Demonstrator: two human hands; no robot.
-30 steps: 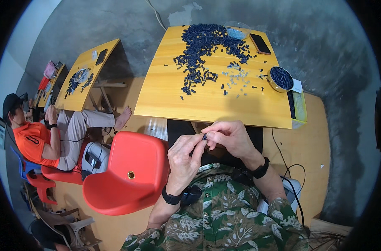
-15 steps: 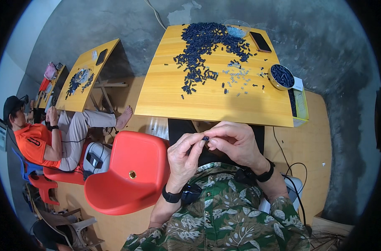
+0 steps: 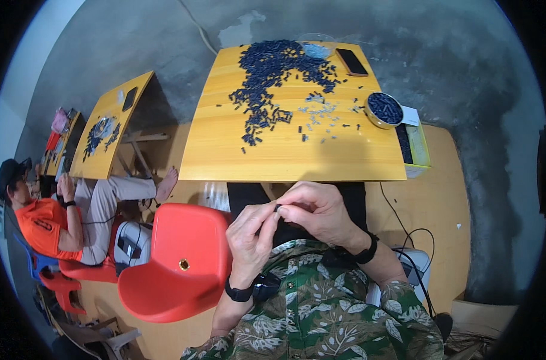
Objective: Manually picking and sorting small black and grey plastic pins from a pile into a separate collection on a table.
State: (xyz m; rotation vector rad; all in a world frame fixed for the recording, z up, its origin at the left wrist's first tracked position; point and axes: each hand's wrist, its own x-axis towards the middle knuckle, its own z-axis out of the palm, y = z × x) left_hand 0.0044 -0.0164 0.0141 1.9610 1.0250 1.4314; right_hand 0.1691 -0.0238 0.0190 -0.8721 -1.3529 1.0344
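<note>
Head view, one entry. My left hand [image 3: 254, 237] and my right hand [image 3: 317, 210] meet just below the near edge of the yellow table [image 3: 225, 162], fingertips pressed together on one small dark piece [image 3: 278, 208]: short, black, mostly hidden by my fingers, too small to tell its shape beyond that. Both hands are pinched closed on it, left from below, right from above. Each wrist carries a black band. On the yellow table, toward its far edge, lies a heap of dark blue-black pieces [image 3: 267, 72], short and stick-like, trailing toward its middle. To the right of that heap, still on the table: a scatter of pale grey bits [image 3: 318, 114], a round metal bowl [image 3: 384, 110] filled with dark pieces, a black phone [image 3: 351, 62] at the far right corner. Left of the table and below its near edge, beside my left hand: a red plastic chair [image 3: 177, 264]. Far left of the table: a seated person in an orange shirt [image 3: 42, 225] at a second yellow table [image 3: 114, 129].
</note>
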